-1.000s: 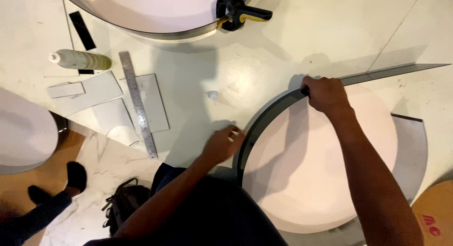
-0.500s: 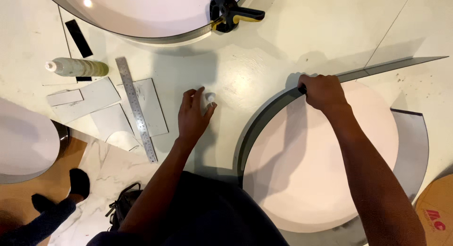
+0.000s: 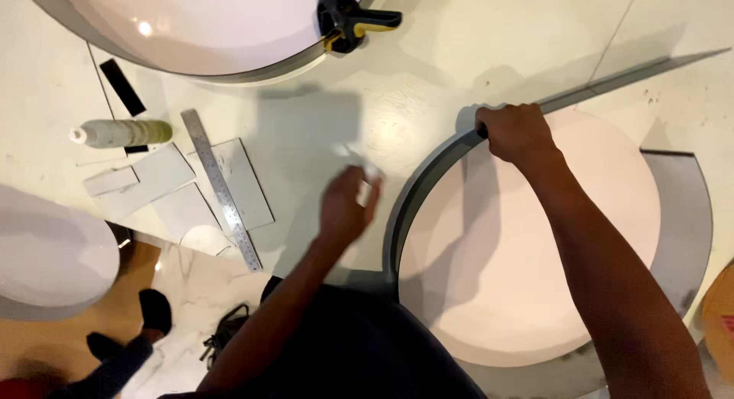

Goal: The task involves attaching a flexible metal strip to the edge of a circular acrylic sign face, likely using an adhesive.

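My right hand [image 3: 514, 133] presses the thin grey metal strip [image 3: 413, 196] against the far rim of the round pale pink disc [image 3: 535, 254], fingers closed over its edge. My left hand [image 3: 344, 208], blurred, seems to pinch a small white scrap [image 3: 371, 172]; I cannot tell how firmly. If my right hand loosens, I judge the springy strip could snap away from the disc.
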